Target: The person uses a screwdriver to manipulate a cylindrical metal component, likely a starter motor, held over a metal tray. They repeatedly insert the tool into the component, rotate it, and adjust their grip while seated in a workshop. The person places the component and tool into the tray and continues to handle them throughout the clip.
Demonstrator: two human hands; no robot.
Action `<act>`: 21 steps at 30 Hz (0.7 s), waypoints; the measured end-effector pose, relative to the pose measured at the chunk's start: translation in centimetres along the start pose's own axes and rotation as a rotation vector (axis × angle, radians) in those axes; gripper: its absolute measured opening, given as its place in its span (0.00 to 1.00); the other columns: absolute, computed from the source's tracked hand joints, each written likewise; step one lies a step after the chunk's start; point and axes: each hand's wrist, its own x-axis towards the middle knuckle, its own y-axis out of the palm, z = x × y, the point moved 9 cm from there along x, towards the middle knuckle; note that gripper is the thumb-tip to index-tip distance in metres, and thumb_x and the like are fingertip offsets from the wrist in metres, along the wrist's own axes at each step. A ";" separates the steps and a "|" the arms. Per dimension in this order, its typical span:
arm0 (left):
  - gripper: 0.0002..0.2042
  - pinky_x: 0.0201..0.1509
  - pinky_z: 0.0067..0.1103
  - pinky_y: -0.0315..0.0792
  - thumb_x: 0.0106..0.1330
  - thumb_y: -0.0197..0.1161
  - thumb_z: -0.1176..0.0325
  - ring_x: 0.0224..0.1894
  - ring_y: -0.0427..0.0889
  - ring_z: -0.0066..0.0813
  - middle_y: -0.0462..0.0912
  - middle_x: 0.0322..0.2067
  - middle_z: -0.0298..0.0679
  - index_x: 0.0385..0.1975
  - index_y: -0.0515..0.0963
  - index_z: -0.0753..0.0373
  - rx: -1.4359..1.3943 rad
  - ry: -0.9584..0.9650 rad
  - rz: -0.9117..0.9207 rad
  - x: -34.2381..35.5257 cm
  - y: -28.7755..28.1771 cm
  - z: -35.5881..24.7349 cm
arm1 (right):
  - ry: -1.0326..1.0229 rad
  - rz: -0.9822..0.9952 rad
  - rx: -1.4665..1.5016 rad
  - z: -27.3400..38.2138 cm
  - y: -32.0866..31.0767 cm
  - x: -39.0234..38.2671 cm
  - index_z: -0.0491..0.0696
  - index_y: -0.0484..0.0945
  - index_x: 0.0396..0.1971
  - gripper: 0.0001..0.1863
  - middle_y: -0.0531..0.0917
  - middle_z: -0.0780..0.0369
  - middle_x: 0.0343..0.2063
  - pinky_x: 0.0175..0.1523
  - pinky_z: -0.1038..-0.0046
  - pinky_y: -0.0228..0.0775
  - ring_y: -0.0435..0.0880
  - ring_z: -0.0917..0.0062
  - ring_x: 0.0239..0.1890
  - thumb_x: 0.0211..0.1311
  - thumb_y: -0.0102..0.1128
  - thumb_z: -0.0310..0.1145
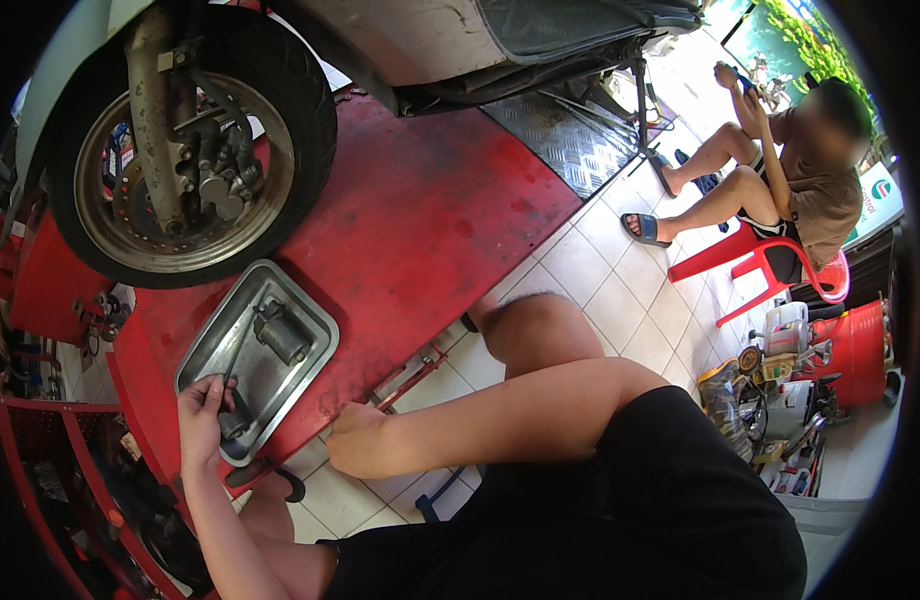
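A shallow metal tray lies on the red lift platform below the front wheel. In it rests a worn metal cylinder with end caps, which looks like a small motor. My left hand is at the tray's near left end, pinching a thin dark rod that slants toward the cylinder. Beside those fingers lies a dark cylindrical part in the tray. My right hand is curled closed at the platform's near edge, right of the tray; its fingers are mostly turned away, so what they hold is hidden.
A motor scooter's front wheel stands on the red platform. At right, another person sits on a red plastic chair. Tools and containers crowd the lower right. A red shelf rack is at left.
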 end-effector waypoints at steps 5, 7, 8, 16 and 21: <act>0.10 0.39 0.22 0.67 0.72 0.56 0.69 0.32 0.71 0.25 0.74 0.26 0.34 0.32 0.76 0.70 -0.302 -0.017 0.132 -0.1 1.9 -0.3 | -0.013 0.015 0.025 -0.1 0.5 0.7 0.48 0.87 0.29 0.07 0.88 0.61 0.32 0.39 0.67 0.77 0.87 0.68 0.38 0.52 0.61 0.29; 0.10 0.47 0.26 0.67 0.71 0.58 0.67 0.40 0.73 0.30 0.74 0.31 0.37 0.33 0.74 0.69 -0.596 0.077 0.238 -0.1 2.8 -1.8 | -0.030 -0.006 0.037 -0.3 -0.1 0.7 0.47 0.87 0.28 0.07 0.88 0.60 0.32 0.39 0.65 0.77 0.87 0.67 0.38 0.52 0.61 0.30; 0.10 0.49 0.27 0.67 0.71 0.59 0.68 0.42 0.74 0.32 0.75 0.33 0.38 0.34 0.74 0.70 -0.539 0.155 0.209 0.1 2.6 -2.6 | -0.022 -0.017 0.045 -0.6 -0.2 0.4 0.47 0.86 0.28 0.07 0.87 0.60 0.32 0.39 0.65 0.77 0.87 0.66 0.38 0.52 0.61 0.31; 0.09 0.47 0.23 0.69 0.70 0.59 0.69 0.44 0.77 0.28 0.78 0.46 0.41 0.45 0.76 0.67 -0.485 0.347 -0.156 -0.6 1.8 0.4 | 0.481 -0.569 0.609 -8.6 -7.7 -2.0 0.29 0.62 0.54 0.40 0.78 0.44 0.44 0.42 0.63 0.78 0.84 0.56 0.42 0.56 0.68 0.46; 0.11 0.45 0.21 0.66 0.70 0.60 0.68 0.41 0.72 0.23 0.75 0.47 0.37 0.46 0.74 0.67 -0.512 0.236 0.124 -0.5 5.7 1.6 | 0.465 -0.747 0.435 -9.7 -8.1 -2.5 0.37 0.73 0.46 0.26 0.81 0.49 0.42 0.39 0.63 0.76 0.85 0.60 0.38 0.56 0.67 0.42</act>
